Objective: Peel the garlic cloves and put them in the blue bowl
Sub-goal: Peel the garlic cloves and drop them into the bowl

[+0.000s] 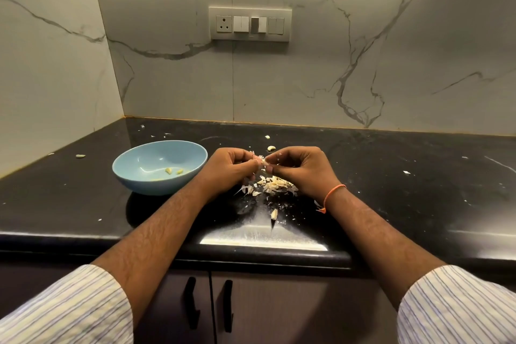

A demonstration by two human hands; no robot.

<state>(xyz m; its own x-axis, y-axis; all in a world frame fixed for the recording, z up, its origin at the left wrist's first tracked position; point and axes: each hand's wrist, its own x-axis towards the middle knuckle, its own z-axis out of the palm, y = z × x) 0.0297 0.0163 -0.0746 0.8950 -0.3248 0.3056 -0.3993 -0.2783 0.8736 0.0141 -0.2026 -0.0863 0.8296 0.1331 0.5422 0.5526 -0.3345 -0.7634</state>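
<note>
Garlic was up between both our hands, and we were mid-peel! We had the left hand (231, 167) and the right hand (297, 169) drawn close together above the black countertop (391, 181), fingers curled in, fingertips of each pinching the same garlic clove (262, 160) from opposite sides. It looked like one hand steadied the clove while the other picked at the skin, though the clove was too small for us to tell how much skin remained. We held it right over the pile of papery peels (275, 185), which we judged was deliberate, so the scraps fell in one heap. The blue bowl (134, 176) sat just beside our left wrist, near enough for a short drop, and a few peeled cloves (173, 170) lay in its bottom. More cloves waited: one (271, 148) just beyond our hands, another (267, 137) further back, one (274, 214) nearer the counter edge, and a stray one (80, 156) far off to the left. By our reckoning, several were yet to do.
</note>
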